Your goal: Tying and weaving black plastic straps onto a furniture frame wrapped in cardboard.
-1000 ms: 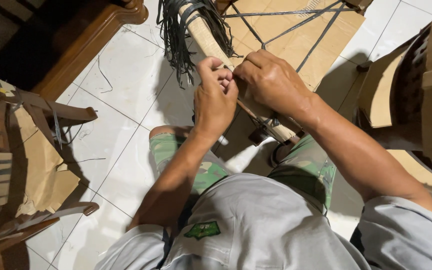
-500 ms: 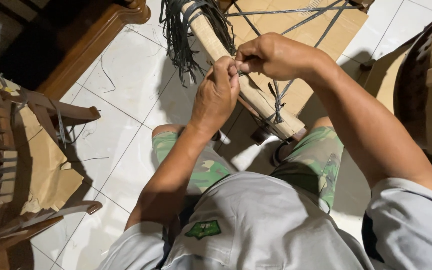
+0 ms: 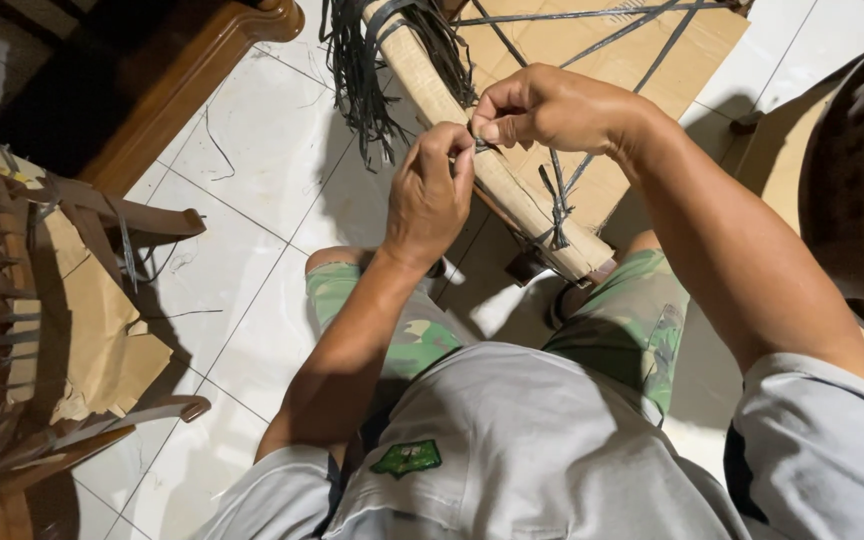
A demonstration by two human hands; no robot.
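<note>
Fingers of both the left hand [image 3: 430, 195] and right hand [image 3: 542, 105] pinch one dark strip [image 3: 559, 190] against the pale wooden frame rail [image 3: 512, 195], the right hand having lifted off the rail since a second ago, drawing the strip taut.

Dangling strips [image 3: 362, 80] crowd the rail [image 3: 492, 170]; white floor [image 3: 252, 150] lies open.

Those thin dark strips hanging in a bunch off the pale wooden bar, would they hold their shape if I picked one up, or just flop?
The thin dark strips would probably flop: the bunch droops loosely over the pale wooden bar. They look light, being narrow and flat. Others stretch straight across the frame, so they likely pull taut.
</note>
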